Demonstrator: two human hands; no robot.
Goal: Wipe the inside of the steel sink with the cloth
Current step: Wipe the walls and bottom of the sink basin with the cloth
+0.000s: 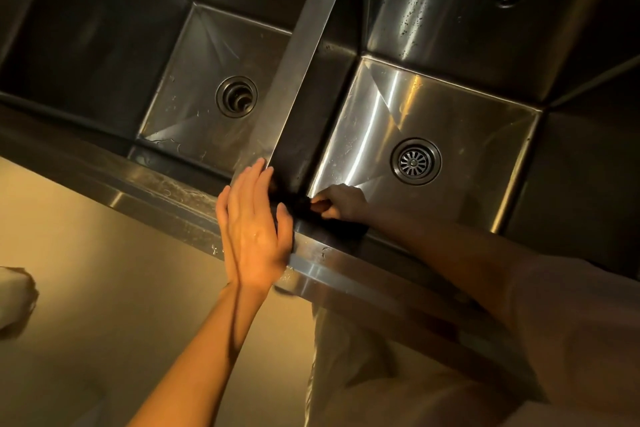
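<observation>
The head view looks down on a double steel sink (304, 28) with two square basins and a divider between them. The left hand (254, 229) lies flat on the front rim where the divider meets it, fingers straight and together, its grip open and holding nothing. The right hand (341, 203) reaches down inside the right basin, at its near left corner, with fingers curled round a dark cloth (298, 199) pressed against the corner wall; the cloth is in deep shadow and its outline is hard to make out. A round strainer drain (415, 161) sits in the right basin floor, near the right hand. The left basin has an open drain (236, 96). Water droplets fleck the right basin's far wall.
</observation>
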